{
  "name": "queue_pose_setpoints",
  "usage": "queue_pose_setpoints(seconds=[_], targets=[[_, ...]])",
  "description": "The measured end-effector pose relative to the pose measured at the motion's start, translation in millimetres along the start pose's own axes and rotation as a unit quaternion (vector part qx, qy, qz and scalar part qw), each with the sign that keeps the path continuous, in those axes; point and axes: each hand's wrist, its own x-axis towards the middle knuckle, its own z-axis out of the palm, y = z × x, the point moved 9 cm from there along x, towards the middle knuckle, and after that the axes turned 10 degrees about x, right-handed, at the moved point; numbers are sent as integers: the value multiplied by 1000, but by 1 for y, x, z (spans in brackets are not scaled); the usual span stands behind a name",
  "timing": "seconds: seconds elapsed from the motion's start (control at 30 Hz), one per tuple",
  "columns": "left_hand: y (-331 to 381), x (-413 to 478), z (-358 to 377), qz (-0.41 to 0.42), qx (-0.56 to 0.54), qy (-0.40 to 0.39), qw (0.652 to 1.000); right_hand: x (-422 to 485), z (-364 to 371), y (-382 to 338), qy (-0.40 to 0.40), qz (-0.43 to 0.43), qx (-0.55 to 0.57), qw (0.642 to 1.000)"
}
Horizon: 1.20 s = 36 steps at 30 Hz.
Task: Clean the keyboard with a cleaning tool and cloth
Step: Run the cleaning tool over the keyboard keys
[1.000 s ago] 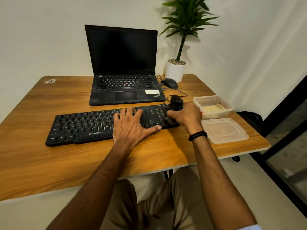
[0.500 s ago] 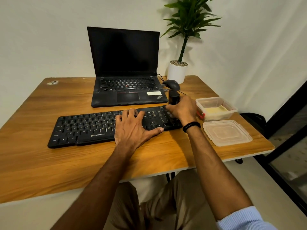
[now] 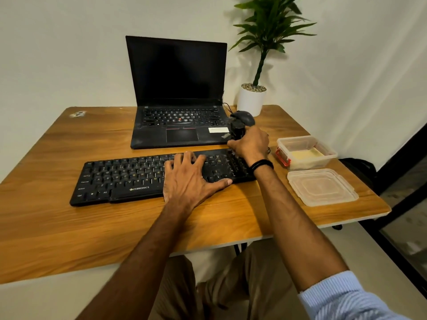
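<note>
A black keyboard (image 3: 124, 179) lies across the wooden table (image 3: 57, 227) in front of me. My left hand (image 3: 191, 179) rests flat on its right-hand keys, fingers spread. My right hand (image 3: 250, 144) grips a black cleaning tool (image 3: 238, 130) at the keyboard's far right corner; the tool's lower end is hidden behind my fingers. A yellowish cloth (image 3: 305, 154) lies inside an open clear container (image 3: 307, 140) to the right.
An open black laptop (image 3: 178, 112) stands behind the keyboard. A black mouse (image 3: 245, 117) and a white potted plant (image 3: 251, 100) sit at the back right. The container's lid (image 3: 321, 187) lies near the table's right edge.
My right hand has carried the cleaning tool from the keyboard's near right part up to its far right corner. My left hand has stayed flat on the keys.
</note>
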Motion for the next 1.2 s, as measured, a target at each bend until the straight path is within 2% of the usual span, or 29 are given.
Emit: queue_pose_setpoints(seconds=[0.13,0.23,0.27,0.37,0.4,0.47,0.5,0.6,0.63,0.67,0.73,0.77,0.87,0.9,1.0,1.1,1.13,1.2], targets=[[0,1,-1,-1,1,1,1000,-1,28,-8,-90,-12,3,996],[1,0,-1,0,1,0,1000,5,12,-12,17,-26,-5,1000],[1,0,-1,-1,3,0,1000,6,12,-12,20,-25,-7,999],[0,1,-1,-1,5,2,1000,4,38,-13,-98,-11,23,995],[0,0,-1,0,4,0,1000,5,39,-13,-91,-7,26,996],[0,0,0,-2,3,0,1000,7,24,-16,-3,-25,-2,1000],[0,0,0,-3,4,2,1000,7,21,-17,14,-31,-8,999],[0,1,1,-3,5,-3,1000,5,41,-15,-95,-11,12,995],[1,1,2,-2,4,-4,1000,4,40,-12,-105,3,27,994],[0,1,2,-1,3,-4,1000,6,34,-10,-82,8,25,996],[0,1,2,-1,4,-4,1000,9,8,-11,18,-15,-16,1000],[0,2,2,-2,5,-4,1000,9,2,-11,27,-20,-24,999],[0,2,2,-2,1,-4,1000,7,17,-5,-77,-3,1,997],[0,2,2,0,0,-5,1000,6,15,-2,-70,6,18,997],[0,1,2,0,4,-8,1000,7,-7,-6,32,-19,-19,999],[-1,1,1,-2,2,-8,1000,2,7,-5,-62,-15,-29,998],[0,1,1,-2,2,-10,1000,1,7,-1,-68,-7,-19,997],[1,1,2,0,4,-15,1000,1,-9,4,-3,-9,-14,1000]])
